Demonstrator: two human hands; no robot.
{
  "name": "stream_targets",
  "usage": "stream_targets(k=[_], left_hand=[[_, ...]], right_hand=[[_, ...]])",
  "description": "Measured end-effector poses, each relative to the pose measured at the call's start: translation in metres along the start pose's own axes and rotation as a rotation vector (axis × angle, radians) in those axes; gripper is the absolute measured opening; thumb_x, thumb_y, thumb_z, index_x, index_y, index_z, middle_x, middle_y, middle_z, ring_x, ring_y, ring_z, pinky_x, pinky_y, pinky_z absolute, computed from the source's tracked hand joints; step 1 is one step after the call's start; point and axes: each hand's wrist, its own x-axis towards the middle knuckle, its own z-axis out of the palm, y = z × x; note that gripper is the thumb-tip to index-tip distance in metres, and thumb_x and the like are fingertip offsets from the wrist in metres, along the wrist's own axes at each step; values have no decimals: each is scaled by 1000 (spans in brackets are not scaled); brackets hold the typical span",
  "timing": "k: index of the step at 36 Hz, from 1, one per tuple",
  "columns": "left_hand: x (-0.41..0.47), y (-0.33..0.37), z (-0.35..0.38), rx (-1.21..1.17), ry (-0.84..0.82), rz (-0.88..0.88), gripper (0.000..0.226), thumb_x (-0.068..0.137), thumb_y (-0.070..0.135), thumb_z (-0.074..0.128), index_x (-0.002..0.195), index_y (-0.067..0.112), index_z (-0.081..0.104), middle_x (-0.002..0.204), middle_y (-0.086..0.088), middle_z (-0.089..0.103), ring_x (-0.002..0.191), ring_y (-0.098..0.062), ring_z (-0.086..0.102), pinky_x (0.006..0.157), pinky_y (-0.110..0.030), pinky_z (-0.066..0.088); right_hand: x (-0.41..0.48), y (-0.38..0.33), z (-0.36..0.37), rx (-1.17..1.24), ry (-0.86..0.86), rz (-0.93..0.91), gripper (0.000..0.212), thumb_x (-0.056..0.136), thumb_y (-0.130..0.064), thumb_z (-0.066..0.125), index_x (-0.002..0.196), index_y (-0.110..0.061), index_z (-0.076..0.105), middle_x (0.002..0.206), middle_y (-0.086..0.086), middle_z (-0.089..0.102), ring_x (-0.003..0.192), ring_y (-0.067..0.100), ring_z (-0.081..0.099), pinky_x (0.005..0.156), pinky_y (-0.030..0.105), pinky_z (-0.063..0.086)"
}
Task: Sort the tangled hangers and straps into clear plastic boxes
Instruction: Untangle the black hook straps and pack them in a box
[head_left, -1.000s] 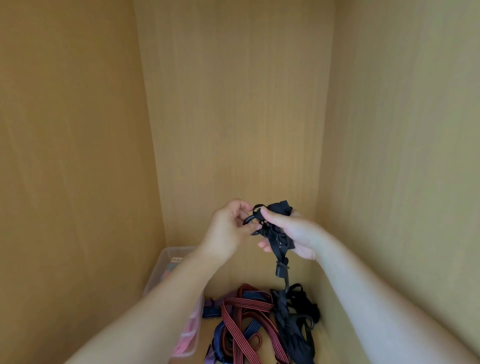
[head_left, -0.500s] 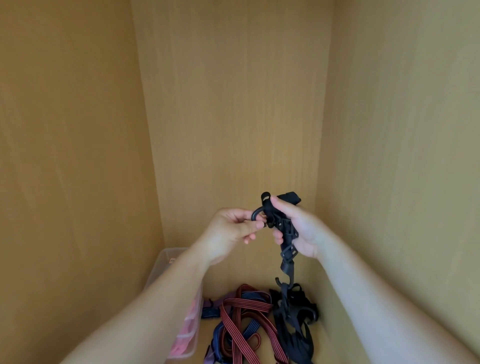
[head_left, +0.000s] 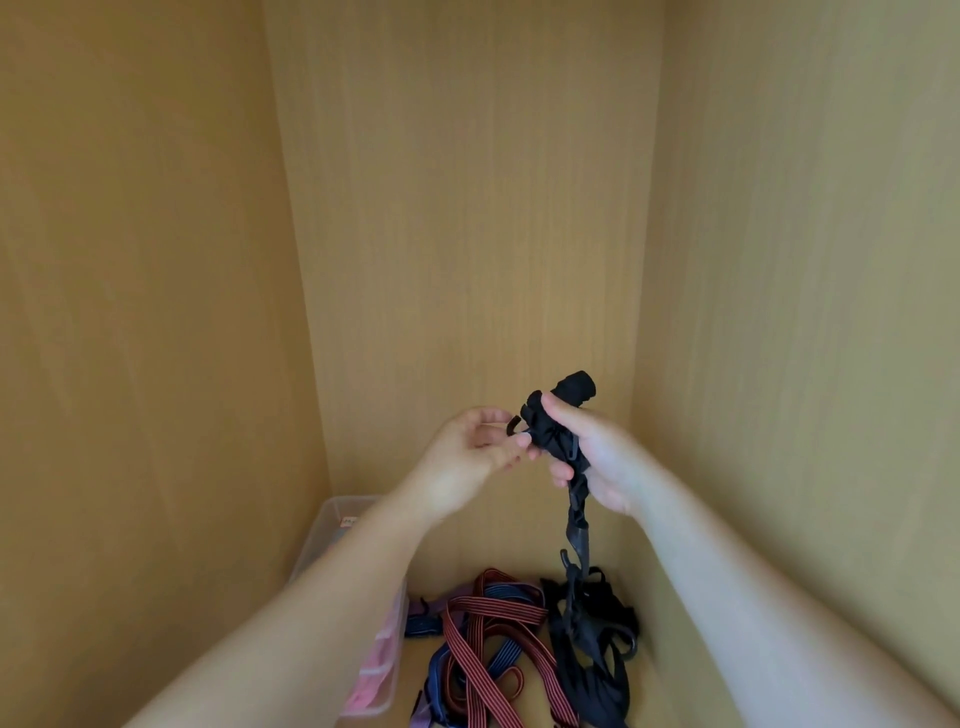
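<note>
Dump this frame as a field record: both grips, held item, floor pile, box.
left grip: fingertips at black hook; pinch unclear
right grip: holds black strap bundle, tail hangs to pile
floor pile: red-striped strap, blue strap, black straps, tangled
clear box: left of pile, pink items inside
surround: wooden walls

Walled in on three sides: left wall (head_left: 130, 312), far wall (head_left: 467, 208) and right wall (head_left: 805, 312), all wood panel. Open air above my hands and along the far wall. The floor is crowded. A clear plastic box (head_left: 332, 525) sits against the left wall, with my left forearm crossing over it. The strap pile (head_left: 488, 623) lies just right of the box. A black strap (head_left: 579, 530) hangs from my right hand (head_left: 602, 457) into the pile, barring a straight reach across.
</note>
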Motion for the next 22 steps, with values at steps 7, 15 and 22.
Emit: stream_targets(k=[7, 15, 22], left_hand=[[-1, 6, -5, -154, -37, -27, 23, 85, -3, 66, 104, 8, 62, 76, 2, 68, 76, -11, 63, 70, -22, 51], [-5, 12, -6, -340, -111, -73, 29, 84, -7, 63, 112, -7, 57, 85, -11, 67, 80, -20, 68, 70, -22, 54], [1, 8, 0, 174, 268, 134, 29, 78, -12, 63, 78, 17, 57, 73, 0, 61, 65, -15, 57, 62, -22, 47]], right_hand=[[-3, -1, 3, -45, -76, -62, 50, 99, -48, 42, 98, -6, 70, 72, 7, 61, 48, 17, 36, 55, 29, 35], [-2, 1, 1, -127, -51, -55, 45, 97, -47, 46, 100, -8, 67, 65, 0, 62, 50, 17, 38, 55, 27, 36], [2, 2, 7, -138, 23, 89, 42, 94, -49, 54, 108, -12, 68, 72, 1, 60, 50, 12, 38, 52, 25, 34]])
